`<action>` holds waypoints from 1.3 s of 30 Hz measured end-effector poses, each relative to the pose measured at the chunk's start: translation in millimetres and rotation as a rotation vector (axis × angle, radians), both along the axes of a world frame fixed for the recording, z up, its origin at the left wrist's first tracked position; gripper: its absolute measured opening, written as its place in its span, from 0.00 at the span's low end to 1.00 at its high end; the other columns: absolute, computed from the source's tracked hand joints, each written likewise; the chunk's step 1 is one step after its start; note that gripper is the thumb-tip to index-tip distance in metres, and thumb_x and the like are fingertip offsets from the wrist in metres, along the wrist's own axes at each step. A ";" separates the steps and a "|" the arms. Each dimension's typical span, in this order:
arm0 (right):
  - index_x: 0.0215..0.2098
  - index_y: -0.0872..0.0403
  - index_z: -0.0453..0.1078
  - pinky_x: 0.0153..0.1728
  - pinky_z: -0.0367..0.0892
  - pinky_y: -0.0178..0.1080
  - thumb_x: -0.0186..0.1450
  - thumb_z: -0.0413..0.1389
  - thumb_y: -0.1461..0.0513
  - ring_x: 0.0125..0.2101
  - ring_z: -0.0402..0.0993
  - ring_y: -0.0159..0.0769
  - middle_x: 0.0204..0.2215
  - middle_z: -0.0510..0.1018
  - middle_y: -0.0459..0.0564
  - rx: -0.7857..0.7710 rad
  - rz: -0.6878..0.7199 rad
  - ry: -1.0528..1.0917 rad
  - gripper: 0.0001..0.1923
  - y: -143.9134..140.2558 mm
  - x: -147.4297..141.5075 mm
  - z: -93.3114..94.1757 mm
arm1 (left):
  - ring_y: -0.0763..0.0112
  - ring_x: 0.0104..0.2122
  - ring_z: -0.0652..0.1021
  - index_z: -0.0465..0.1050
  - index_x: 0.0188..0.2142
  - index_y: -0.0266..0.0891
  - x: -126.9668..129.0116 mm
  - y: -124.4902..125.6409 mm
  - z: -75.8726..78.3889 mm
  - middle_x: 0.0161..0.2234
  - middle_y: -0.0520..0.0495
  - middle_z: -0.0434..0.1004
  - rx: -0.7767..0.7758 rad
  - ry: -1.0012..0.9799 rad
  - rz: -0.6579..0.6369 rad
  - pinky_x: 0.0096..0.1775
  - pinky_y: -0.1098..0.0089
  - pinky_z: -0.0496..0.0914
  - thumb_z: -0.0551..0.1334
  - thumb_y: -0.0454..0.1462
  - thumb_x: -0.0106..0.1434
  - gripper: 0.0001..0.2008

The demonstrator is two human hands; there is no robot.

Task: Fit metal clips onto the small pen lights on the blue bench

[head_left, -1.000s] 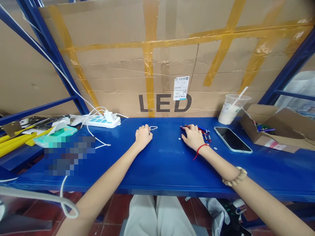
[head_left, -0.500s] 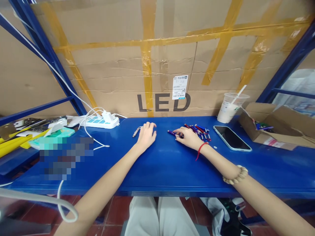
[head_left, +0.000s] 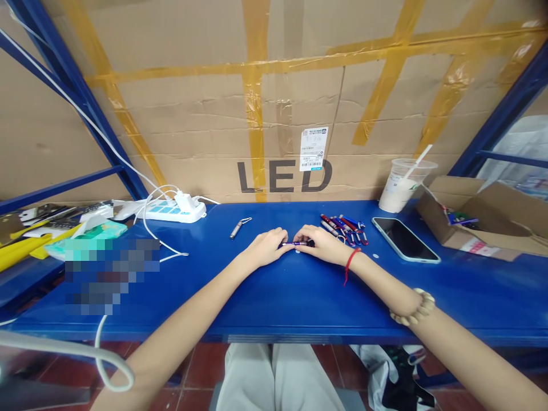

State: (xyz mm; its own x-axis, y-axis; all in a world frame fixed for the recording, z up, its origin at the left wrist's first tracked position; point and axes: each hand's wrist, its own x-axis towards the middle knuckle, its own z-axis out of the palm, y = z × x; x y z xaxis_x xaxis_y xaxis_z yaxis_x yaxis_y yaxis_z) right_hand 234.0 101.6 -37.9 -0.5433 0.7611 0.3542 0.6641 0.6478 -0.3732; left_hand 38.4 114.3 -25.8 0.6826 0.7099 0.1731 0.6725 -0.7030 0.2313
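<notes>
My left hand (head_left: 266,248) and my right hand (head_left: 322,244) meet over the middle of the blue shelf top (head_left: 274,297), both holding one small purple keychain flashlight (head_left: 294,244) by its two ends. A pile of several red, blue and purple keychain flashlights (head_left: 343,224) lies just right of my right hand. One silver keychain flashlight (head_left: 237,228) lies alone to the left of my left hand. Two tiny round parts lie on the blue surface close to my right wrist.
A phone (head_left: 405,240) lies face up right of the pile, with a plastic cup and straw (head_left: 401,185) behind it and an open cardboard box (head_left: 479,222) at far right. A white power strip (head_left: 174,210) with cables sits back left. A taped cardboard sheet (head_left: 282,103) stands behind.
My left hand let go of the silver flashlight and moved right. My right hand drew a purple flashlight out of the pile toward the middle, and both hands now hold it.
</notes>
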 end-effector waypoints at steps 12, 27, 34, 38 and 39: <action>0.41 0.55 0.70 0.36 0.61 0.37 0.67 0.44 0.56 0.33 0.71 0.35 0.35 0.74 0.52 0.038 0.000 -0.102 0.15 -2.3 -4.7 -0.4 | 0.66 0.38 0.73 0.61 0.41 0.42 3.4 -6.5 1.0 0.40 0.47 0.69 -0.079 -0.129 0.067 0.40 0.67 0.66 0.43 0.47 0.65 0.16; 0.40 0.54 0.68 0.41 0.61 0.39 0.62 0.52 0.58 0.36 0.72 0.36 0.38 0.76 0.50 0.045 -0.040 0.072 0.11 0.0 -6.8 -3.0 | 0.66 0.42 0.68 0.66 0.41 0.39 3.5 -1.3 -2.8 0.40 0.44 0.68 0.063 -0.035 -0.035 0.48 0.65 0.61 0.40 0.43 0.66 0.19; 0.47 0.53 0.67 0.45 0.58 0.42 0.67 0.43 0.60 0.39 0.71 0.37 0.40 0.76 0.51 0.043 -0.032 -0.040 0.15 -1.8 -7.3 -2.8 | 0.65 0.43 0.68 0.68 0.38 0.40 3.8 -1.0 -4.4 0.40 0.45 0.69 0.081 -0.067 0.135 0.49 0.63 0.60 0.40 0.44 0.66 0.21; 0.51 0.52 0.65 0.42 0.57 0.42 0.68 0.40 0.61 0.37 0.69 0.37 0.38 0.75 0.52 0.099 -0.009 -0.138 0.17 -3.4 -7.3 -0.4 | 0.66 0.42 0.68 0.68 0.36 0.40 5.5 -2.8 -3.1 0.39 0.46 0.70 0.032 -0.140 0.169 0.48 0.62 0.60 0.41 0.45 0.66 0.20; 0.51 0.52 0.64 0.41 0.56 0.41 0.69 0.39 0.61 0.36 0.69 0.37 0.37 0.75 0.51 0.110 -0.011 -0.157 0.18 -3.7 -7.4 0.3 | 0.66 0.42 0.69 0.68 0.35 0.40 6.3 -2.5 -3.3 0.38 0.47 0.70 -0.001 -0.189 0.182 0.48 0.63 0.60 0.41 0.45 0.66 0.20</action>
